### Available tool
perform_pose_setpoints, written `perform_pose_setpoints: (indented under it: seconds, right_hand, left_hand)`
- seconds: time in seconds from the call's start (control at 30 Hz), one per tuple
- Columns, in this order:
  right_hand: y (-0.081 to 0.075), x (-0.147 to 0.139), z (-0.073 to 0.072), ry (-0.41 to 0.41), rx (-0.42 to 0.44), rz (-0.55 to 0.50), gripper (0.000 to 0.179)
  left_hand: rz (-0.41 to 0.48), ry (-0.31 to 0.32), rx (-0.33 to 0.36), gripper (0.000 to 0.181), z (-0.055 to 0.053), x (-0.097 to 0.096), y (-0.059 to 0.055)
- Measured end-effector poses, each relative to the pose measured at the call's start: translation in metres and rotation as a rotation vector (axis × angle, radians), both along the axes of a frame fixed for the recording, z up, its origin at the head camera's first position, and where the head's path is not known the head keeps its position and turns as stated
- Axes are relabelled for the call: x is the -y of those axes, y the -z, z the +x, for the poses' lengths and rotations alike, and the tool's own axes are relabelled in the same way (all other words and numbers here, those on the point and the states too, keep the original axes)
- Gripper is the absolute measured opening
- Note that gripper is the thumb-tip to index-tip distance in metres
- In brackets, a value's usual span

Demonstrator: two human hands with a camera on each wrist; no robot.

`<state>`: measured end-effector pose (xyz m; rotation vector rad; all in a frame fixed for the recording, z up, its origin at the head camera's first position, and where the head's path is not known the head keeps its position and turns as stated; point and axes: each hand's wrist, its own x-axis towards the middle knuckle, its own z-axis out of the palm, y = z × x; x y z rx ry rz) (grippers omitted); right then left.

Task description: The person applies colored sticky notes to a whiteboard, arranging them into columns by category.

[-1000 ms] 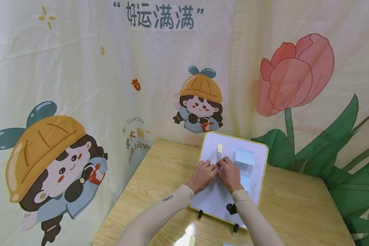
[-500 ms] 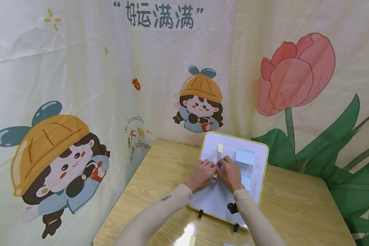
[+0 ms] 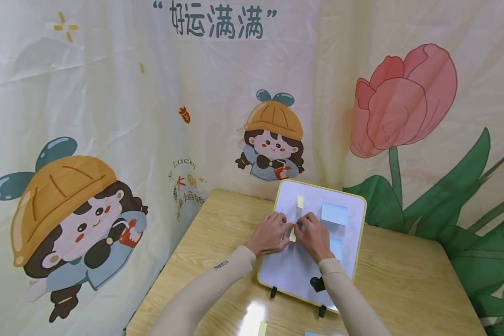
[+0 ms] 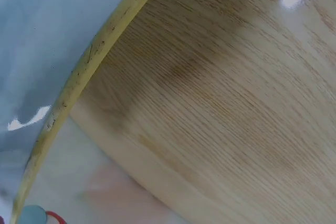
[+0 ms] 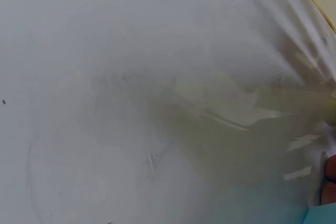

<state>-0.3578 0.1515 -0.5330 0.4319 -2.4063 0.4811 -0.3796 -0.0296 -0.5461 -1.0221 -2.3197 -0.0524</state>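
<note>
A whiteboard (image 3: 285, 268) with a yellow frame leans on the table. Between both hands, a small yellow sticky note (image 3: 292, 234) shows on its face. My right hand (image 3: 315, 237) has curled fingers and pinches the note's upper end. Close on the note's left side is my left hand (image 3: 269, 234), thumb and forefinger apart, forefinger tip near its top. Another yellow sticky note (image 3: 300, 202) sticks higher up. Two blue sticky notes (image 3: 334, 214) are on the board's right half, the lower one partly behind my right hand. In the right wrist view, fingertips (image 5: 331, 169) show at the right edge.
The board stands on black feet (image 3: 274, 292) on a wooden table (image 3: 218, 233). A black object (image 3: 317, 284) shows low on the board by the right sleeve. A yellow slip (image 3: 262, 328) and a blue one (image 3: 314, 334) lie at the near edge. A printed curtain (image 3: 218, 140) hangs behind.
My left hand has drawn slightly left and its fingers have spread, so more of the lower yellow note shows. My right hand has stayed in nearly the same place.
</note>
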Motion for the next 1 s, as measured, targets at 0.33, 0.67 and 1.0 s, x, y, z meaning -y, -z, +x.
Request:
perform_pose_setpoints:
  seconds: [0.33, 0.67, 1.0]
  right_hand:
    - [-0.003, -0.003, -0.002, -0.021, -0.047, 0.001, 0.013]
    - [-0.001, -0.006, -0.002, -0.013, -0.07, 0.008, 0.015]
    - [-0.003, -0.009, -0.001, -0.008, -0.054, -0.023, 0.014]
  left_hand:
    - [-0.016, 0.065, -0.057, 0.042, -0.005, 0.004, 0.0]
    - [-0.054, 0.041, -0.081, 0.042, -0.009, 0.003, 0.005]
    - [-0.035, 0.054, -0.133, 0.034, -0.013, 0.001, 0.002]
